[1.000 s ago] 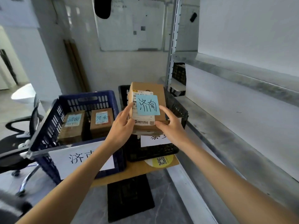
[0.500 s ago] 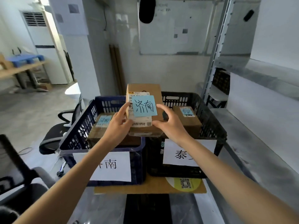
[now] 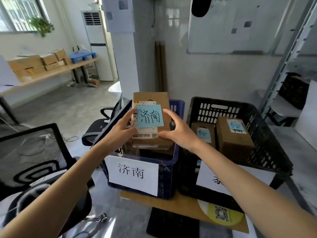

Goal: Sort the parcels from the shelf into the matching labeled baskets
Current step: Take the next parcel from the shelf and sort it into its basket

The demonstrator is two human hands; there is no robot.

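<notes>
We hold one cardboard parcel (image 3: 163,98) w/ both hands. Left hand (image 3: 120,133) grips its left edge, right hand (image 3: 179,133) its right edge & near corner, fingers curled onto the box. The blue sticky note (image 3: 150,115) on top reads 济南. The parcel is up over the open top of the blue basket (image 3: 167,177), whose paper label (image 3: 133,174) also reads 济南, so it looks like a match. Something brown shows right under it inside, prob. other parcels; we can't tell if ours touches them.

The black basket (image 3: 221,102), just beside on the right, has two boxes (image 3: 233,140) w/ 泰安 notes. Its front label (image 3: 205,176) is partly hidden by our right arm. Not our target.

Step in hand: placing, approx. the last bit of this parcel's sort. Next we lower it level into the blue basket, clear of the rim, & let go w/ both hands only once it's supported. Then to the shelf (image 3: 289,54) for any more.
</notes>
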